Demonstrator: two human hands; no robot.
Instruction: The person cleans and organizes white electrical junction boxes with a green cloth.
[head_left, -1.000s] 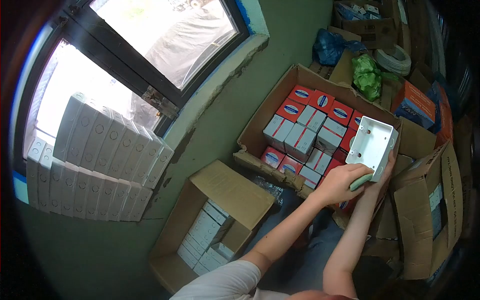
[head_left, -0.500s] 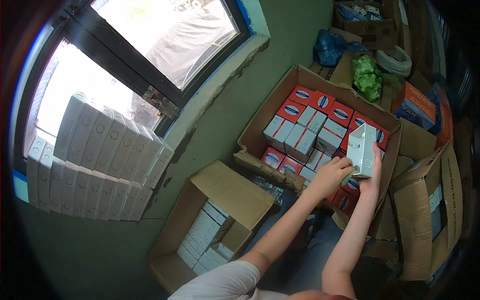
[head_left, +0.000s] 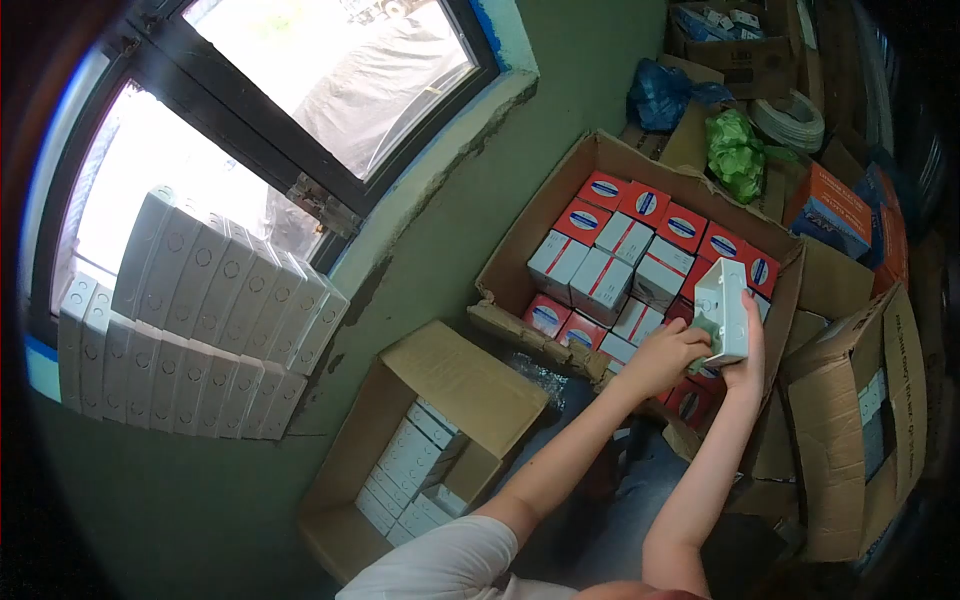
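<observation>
A white open-topped plastic box (head_left: pixel 733 310) is tilted above the carton of small boxes. My right hand (head_left: pixel 745 355) is wrapped round its right side and underside. My left hand (head_left: pixel 668 352) is closed on a pale green cloth (head_left: pixel 706 338), which it presses at the white box's left inner side. Below both hands, a large cardboard carton (head_left: pixel 530 340) holds several red and white small boxes (head_left: pixel 602 280). The fingertips inside the cloth are partly hidden.
Stacked white plastic boxes (head_left: pixel 180 350) stand by the window at left. An open carton (head_left: pixel 460 370) with more white boxes sits at lower centre. Another open carton (head_left: pixel 825 450) is at right. Green (head_left: pixel 735 155) and blue (head_left: pixel 660 95) bags lie behind.
The white box has moved slightly down and turned more upright in my right hand. My left hand has shifted with the cloth towards the box's inside.
</observation>
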